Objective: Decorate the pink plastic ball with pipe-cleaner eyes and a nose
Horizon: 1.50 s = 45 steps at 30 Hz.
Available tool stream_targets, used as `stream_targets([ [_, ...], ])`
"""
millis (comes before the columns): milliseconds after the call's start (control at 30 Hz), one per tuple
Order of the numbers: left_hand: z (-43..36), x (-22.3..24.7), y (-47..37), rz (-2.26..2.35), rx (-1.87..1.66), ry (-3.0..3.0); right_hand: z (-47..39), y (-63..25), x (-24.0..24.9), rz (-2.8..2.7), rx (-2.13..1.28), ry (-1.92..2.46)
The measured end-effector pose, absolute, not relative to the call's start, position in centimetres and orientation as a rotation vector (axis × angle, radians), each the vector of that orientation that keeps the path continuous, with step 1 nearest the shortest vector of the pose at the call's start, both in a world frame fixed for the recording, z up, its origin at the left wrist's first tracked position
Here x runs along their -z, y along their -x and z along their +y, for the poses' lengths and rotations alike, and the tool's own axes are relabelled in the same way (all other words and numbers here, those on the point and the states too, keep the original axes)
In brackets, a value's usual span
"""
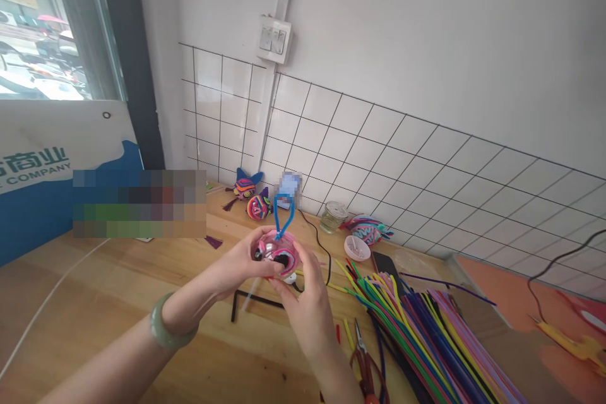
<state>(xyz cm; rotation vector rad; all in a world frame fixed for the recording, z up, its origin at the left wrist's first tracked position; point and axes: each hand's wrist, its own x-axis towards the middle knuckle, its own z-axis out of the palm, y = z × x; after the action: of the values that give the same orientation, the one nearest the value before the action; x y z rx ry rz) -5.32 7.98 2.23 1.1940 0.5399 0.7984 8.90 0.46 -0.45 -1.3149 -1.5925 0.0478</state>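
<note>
Between my two hands is a pink craft ball (286, 241) with black and white eye-like parts and a blue pipe-cleaner loop (284, 211) standing up from its top. My left hand (250, 259) grips its left side, thumb across the front. On the right side, my right hand (307, 290) holds it with fingers and thumb. Below the ball, a bent black pipe cleaner (258, 297) lies on the wooden table (227, 353). My palms hide part of the ball's underside.
A large bundle of coloured pipe cleaners (426, 328) lies at right, with scissors (364, 360) beside it. Toward the wall stand finished yarn-like figures (245, 187), a glass jar (333, 217) and a small pink bowl (356, 249). A yellow glue gun (570, 341) lies far right.
</note>
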Motion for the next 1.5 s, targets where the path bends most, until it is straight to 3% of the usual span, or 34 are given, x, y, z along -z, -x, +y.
stream_targets([
  [133,8.9,-2.7,6.1,0.652,-0.893,-1.240,1.8,-10.9,2.4,-1.514,-0.268,1.423],
  [533,10.3,-3.6,7.9,0.561,-0.985,-1.054,6.8,-9.6,6.5,-1.701,-0.263,2.023],
  [700,10.2,-3.5,7.8,0.568,-1.004,-1.154,7.2,-9.4,7.2,-1.643,-0.259,2.071],
  [1067,10.2,-3.1,7.2,0.697,-1.191,-1.342,3.5,-15.4,0.2,-1.218,-0.370,1.628],
  [1200,10.1,-2.9,7.2,0.728,-1.214,-1.351,0.8,-14.0,-2.0,-1.261,-0.630,1.337],
  [1500,9.2,-3.9,7.3,0.841,-1.216,-1.413,-1.1,-10.6,-2.3,-1.333,-0.450,1.479],
])
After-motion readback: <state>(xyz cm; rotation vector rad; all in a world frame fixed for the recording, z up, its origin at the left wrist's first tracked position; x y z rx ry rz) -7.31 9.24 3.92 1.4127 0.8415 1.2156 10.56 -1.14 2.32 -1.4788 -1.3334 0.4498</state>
